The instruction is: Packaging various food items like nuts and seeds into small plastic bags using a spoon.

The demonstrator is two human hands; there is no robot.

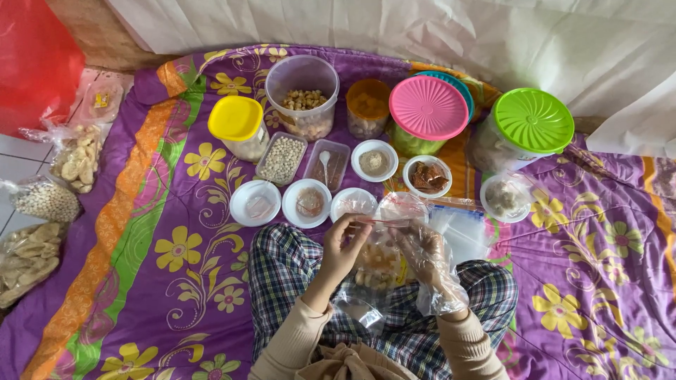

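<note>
Your left hand [343, 246] and plastic-gloved right hand [424, 252] pinch the clear snack-filled bag [380, 264], fingers closed on its top; beyond, an open tub [303, 98] holds pale nuts.

The whole scene is laid out on a purple bedsheet [176, 295] spread flat, printed with yellow flowers and crossed by an orange and green stripe running down the left side. Behind it, a crumpled white cloth [422, 28] is hung or draped across the back, and a bit of wooden surface [98, 35] is seen at the top left. White floor tiles [10, 176] are visible at the far left edge. A red plastic bag [35, 63] is parked in the top left corner. Everything is lit softly and evenly, daylight-ish, no hard shadows.
</note>
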